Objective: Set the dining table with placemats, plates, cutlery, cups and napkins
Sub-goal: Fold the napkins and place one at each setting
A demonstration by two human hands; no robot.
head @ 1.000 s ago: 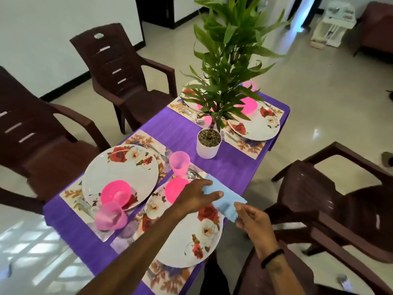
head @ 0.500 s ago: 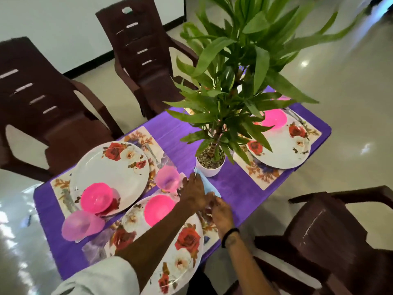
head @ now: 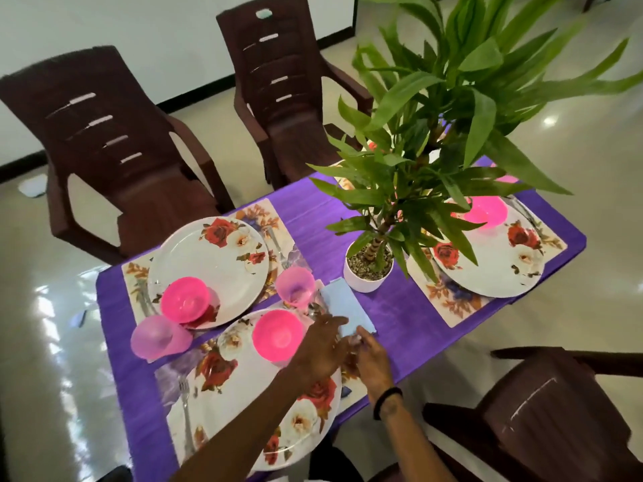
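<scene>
Both hands at near end of light blue napkin (head: 349, 307) lying flat on purple worktop (head: 410, 318); left hand (head: 322, 346) fingers extended, touching it; right hand (head: 370, 356) grip on napkin edge unclear; white pot (head: 368, 276) just beyond napkin

We see a purple tablecloth (head: 410, 318) that looks like matt woven cloth, with a faint streaky grain. The plates (head: 208, 259) are white and glossy, smooth like melamine or glazed ceramic, printed with roses. The pink bowls (head: 278, 335) look like shiny opaque plastic; the pale pink cups (head: 295, 287) like translucent plastic. The fork (head: 186, 412) gleams like polished metal. The light blue napkin (head: 348, 307) looks soft and matt, either cloth or paper. The brown chairs (head: 114, 140) seem moulded plastic with a dull sheen. The floor (head: 52, 377) is glossy polished tile, mirroring light. The white pot (head: 367, 283) is smooth, topped with rough gravel.
</scene>
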